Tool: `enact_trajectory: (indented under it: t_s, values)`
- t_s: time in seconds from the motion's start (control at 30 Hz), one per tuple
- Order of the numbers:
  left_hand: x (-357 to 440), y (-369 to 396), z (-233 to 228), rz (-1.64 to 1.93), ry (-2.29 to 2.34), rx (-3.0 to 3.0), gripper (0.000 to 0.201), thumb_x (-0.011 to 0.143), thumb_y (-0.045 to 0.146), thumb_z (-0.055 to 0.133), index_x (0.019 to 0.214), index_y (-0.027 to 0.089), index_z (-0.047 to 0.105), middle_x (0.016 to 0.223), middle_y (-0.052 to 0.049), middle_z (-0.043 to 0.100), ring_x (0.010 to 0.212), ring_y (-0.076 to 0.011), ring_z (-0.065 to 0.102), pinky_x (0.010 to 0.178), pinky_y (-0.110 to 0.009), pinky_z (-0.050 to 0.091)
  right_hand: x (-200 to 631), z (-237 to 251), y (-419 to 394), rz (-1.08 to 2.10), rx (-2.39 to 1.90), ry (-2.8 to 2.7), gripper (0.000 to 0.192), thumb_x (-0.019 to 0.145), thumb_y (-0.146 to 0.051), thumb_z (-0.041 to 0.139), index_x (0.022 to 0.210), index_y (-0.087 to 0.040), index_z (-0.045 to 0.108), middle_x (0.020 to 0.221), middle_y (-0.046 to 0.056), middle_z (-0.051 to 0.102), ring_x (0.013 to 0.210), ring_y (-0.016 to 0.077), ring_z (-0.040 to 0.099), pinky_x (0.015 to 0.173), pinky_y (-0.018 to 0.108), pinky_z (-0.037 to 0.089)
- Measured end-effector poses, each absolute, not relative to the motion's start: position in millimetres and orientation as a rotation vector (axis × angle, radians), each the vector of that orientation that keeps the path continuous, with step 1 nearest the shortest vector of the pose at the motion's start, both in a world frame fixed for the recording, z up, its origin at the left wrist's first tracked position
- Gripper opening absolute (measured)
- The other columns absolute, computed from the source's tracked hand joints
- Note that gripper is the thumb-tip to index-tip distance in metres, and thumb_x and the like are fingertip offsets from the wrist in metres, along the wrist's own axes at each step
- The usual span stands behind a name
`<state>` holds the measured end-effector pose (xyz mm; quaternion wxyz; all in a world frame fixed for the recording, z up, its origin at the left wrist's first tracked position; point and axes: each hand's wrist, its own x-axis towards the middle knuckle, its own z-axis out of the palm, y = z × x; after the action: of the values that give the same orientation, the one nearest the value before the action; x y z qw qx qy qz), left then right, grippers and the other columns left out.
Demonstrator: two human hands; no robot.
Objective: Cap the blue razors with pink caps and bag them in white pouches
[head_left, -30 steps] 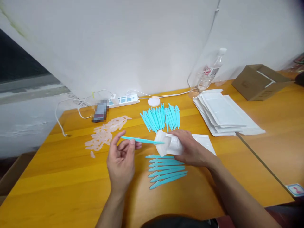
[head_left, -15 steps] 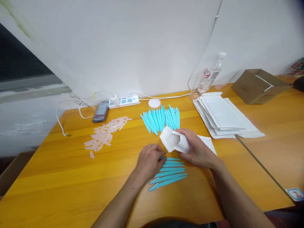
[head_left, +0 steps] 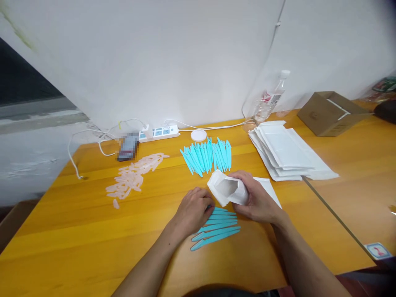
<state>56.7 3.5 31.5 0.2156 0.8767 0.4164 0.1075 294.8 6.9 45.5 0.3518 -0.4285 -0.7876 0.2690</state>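
My right hand point(head_left: 258, 200) grips a white pouch point(head_left: 225, 190), holding its mouth open toward the left. My left hand point(head_left: 194, 209) rests palm down on the near row of turquoise plastic sticks point(head_left: 216, 231) lying side by side on the wooden table point(head_left: 77, 235); its fingertips cover their left ends, and whether it pinches one is hidden. A larger fanned pile of the same turquoise sticks point(head_left: 206, 156) lies just beyond the pouch. A flat white pouch point(head_left: 267, 187) lies under my right wrist.
A heap of pale pink caps point(head_left: 133, 175) lies at left. A stack of white pouches point(head_left: 283, 150) is at right, with a cardboard box point(head_left: 328, 112) and a plastic bottle point(head_left: 269, 99) behind. A power strip point(head_left: 157, 133), a phone point(head_left: 126, 146) and a round white lid point(head_left: 198, 135) sit by the wall.
One second ago my left hand held a turquoise stick at the pouch mouth. It has since come down onto the near row of sticks. The right hand keeps the pouch.
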Motion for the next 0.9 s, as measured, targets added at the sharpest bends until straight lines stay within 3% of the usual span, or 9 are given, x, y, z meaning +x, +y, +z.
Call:
enact_trajectory:
  t_s: [0.1, 0.2, 0.33, 0.5, 0.57, 0.67, 0.73, 0.8, 0.9]
  values:
    - [50.3, 3.2, 34.1, 0.412, 1.136, 2.341, 0.013, 0.096, 0.019, 0.057, 0.096, 0.020, 0.070, 0.101, -0.006, 0.072, 0.098, -0.0229, 0.064, 0.086, -0.037, 0.051, 296.3, 45.4, 5.8, 0.695, -1.090, -2.022, 0.071, 0.060, -0.006, 0.063, 0.127, -0.026, 0.049, 0.120, 0.008, 0.058, 0.110, 0.0299, 0.056, 0.097, 0.046, 0.043]
    - [31.5, -2.6, 46.7, 0.746, 1.292, 2.102, 0.014, 0.098, 0.023, 0.056, 0.108, 0.021, 0.066, 0.097, -0.004, 0.071, 0.093, -0.0198, 0.067, 0.085, -0.036, 0.054, 296.8, 45.3, 4.9, 0.706, -1.084, -2.016, 0.071, 0.059, -0.006, 0.062, 0.125, -0.027, 0.049, 0.118, 0.007, 0.058, 0.108, 0.0291, 0.056, 0.097, 0.046, 0.042]
    - [8.2, -16.8, 78.8, 1.411, 1.513, 1.526, 0.051, 0.093, 0.027, 0.066, 0.141, 0.029, 0.050, 0.103, -0.001, 0.065, 0.079, -0.0129, 0.072, 0.076, -0.028, 0.059, 292.6, 43.8, 4.9, 0.732, -1.070, -2.068, 0.073, 0.059, -0.007, 0.064, 0.128, -0.026, 0.047, 0.121, 0.008, 0.058, 0.109, 0.0294, 0.054, 0.097, 0.047, 0.041]
    - [18.8, -29.5, 99.3, 1.854, 1.470, 1.170, 0.055, 0.087, 0.026, 0.076, 0.137, 0.032, 0.054, 0.098, 0.004, 0.065, 0.068, -0.0105, 0.073, 0.074, -0.028, 0.064, 281.4, 43.9, 5.6, 0.762, -1.071, -2.161, 0.070, 0.060, -0.008, 0.066, 0.124, -0.027, 0.047, 0.120, 0.007, 0.058, 0.110, 0.0298, 0.053, 0.098, 0.048, 0.040]
    - [34.1, -30.7, 92.8, 1.848, 1.433, 1.098, 0.054, 0.088, 0.029, 0.074, 0.137, 0.031, 0.051, 0.093, 0.004, 0.068, 0.067, -0.0126, 0.074, 0.071, -0.031, 0.065, 276.9, 45.3, 5.3, 0.751, -1.073, -2.177, 0.069, 0.061, -0.008, 0.066, 0.124, -0.027, 0.046, 0.121, 0.007, 0.058, 0.111, 0.0300, 0.053, 0.098, 0.048, 0.040]
    - [59.0, -31.3, 76.5, 1.645, 1.464, 1.189, 0.033, 0.097, 0.032, 0.063, 0.129, 0.025, 0.057, 0.086, 0.001, 0.073, 0.072, -0.0159, 0.074, 0.072, -0.033, 0.063, 271.4, 46.8, 4.8, 0.732, -1.075, -2.192, 0.068, 0.062, -0.009, 0.067, 0.124, -0.027, 0.046, 0.119, 0.008, 0.058, 0.110, 0.0302, 0.053, 0.097, 0.048, 0.040]
    - [69.5, -31.8, 67.8, 1.394, 1.444, 1.497, 0.020, 0.099, 0.030, 0.059, 0.116, 0.025, 0.068, 0.100, -0.005, 0.075, 0.092, -0.0191, 0.073, 0.086, -0.038, 0.060, 269.7, 46.9, 5.2, 0.702, -1.080, -2.198, 0.065, 0.063, -0.010, 0.067, 0.123, -0.026, 0.046, 0.116, 0.007, 0.059, 0.108, 0.0298, 0.054, 0.095, 0.048, 0.040]
    - [70.3, -31.9, 63.0, 1.163, 1.383, 1.816, 0.017, 0.097, 0.028, 0.062, 0.106, 0.027, 0.076, 0.127, -0.007, 0.068, 0.115, -0.0230, 0.063, 0.101, -0.043, 0.051, 270.6, 46.7, 6.0, 0.669, -1.095, -2.206, 0.060, 0.065, -0.011, 0.067, 0.120, -0.026, 0.047, 0.113, 0.007, 0.059, 0.105, 0.0290, 0.055, 0.093, 0.046, 0.040]
    - [56.0, -29.1, 59.3, 1.136, 1.448, 1.900, 0.024, 0.097, 0.028, 0.060, 0.116, 0.029, 0.075, 0.132, -0.008, 0.061, 0.118, -0.0227, 0.058, 0.103, -0.041, 0.048, 277.1, 47.6, 7.5, 0.642, -1.135, -2.187, 0.060, 0.064, -0.010, 0.065, 0.119, -0.026, 0.048, 0.114, 0.006, 0.059, 0.106, 0.0290, 0.055, 0.093, 0.045, 0.040]
